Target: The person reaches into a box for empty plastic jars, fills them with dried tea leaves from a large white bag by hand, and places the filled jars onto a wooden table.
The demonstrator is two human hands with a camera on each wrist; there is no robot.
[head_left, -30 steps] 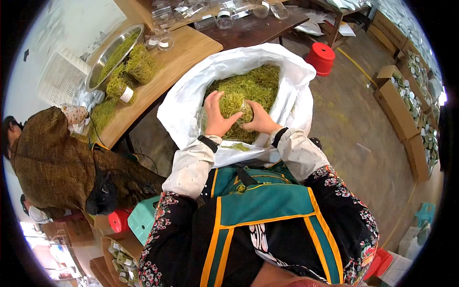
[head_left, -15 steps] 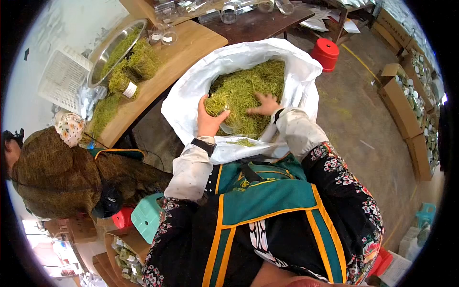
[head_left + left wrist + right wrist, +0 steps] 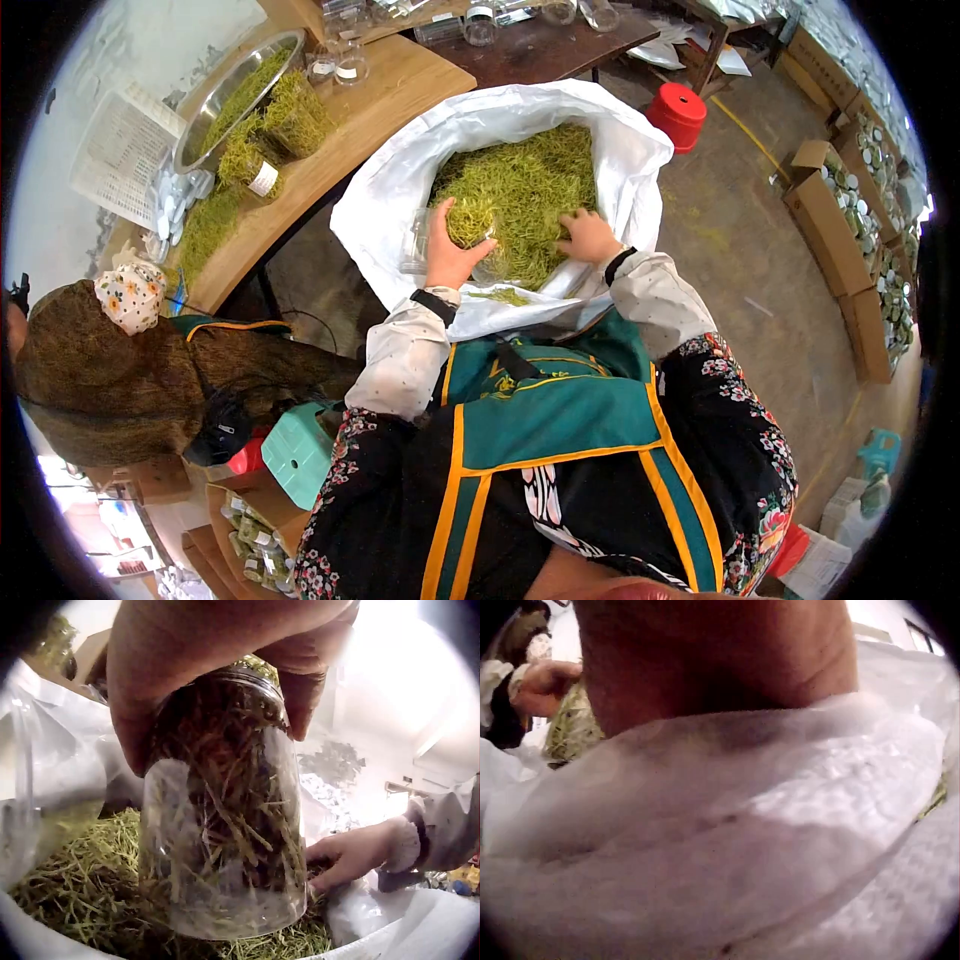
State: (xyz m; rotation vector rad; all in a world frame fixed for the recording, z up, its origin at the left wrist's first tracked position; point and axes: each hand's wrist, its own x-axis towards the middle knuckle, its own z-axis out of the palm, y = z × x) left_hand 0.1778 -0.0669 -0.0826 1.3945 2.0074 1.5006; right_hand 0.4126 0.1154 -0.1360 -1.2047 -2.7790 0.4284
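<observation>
A clear jar holding loose green-yellow dried strands stands upright in my left hand, which grips it round its threaded neck. In the head view my left hand is at the left part of an open white bag filled with the same strands. My right hand lies at the right side of the strands, its fingertips down among them. The bag's plastic hides those fingers in the right wrist view. A second clear container lies just left of my left hand.
At the left a wooden table bears a metal bowl, filled jars and a white basket. Another person is beside it. A red stool stands behind the bag; boxes of jars line the right.
My right hand has left the jar and moved right into the strands, its fingers now bent down. My left hand has kept its grip on the jar.
</observation>
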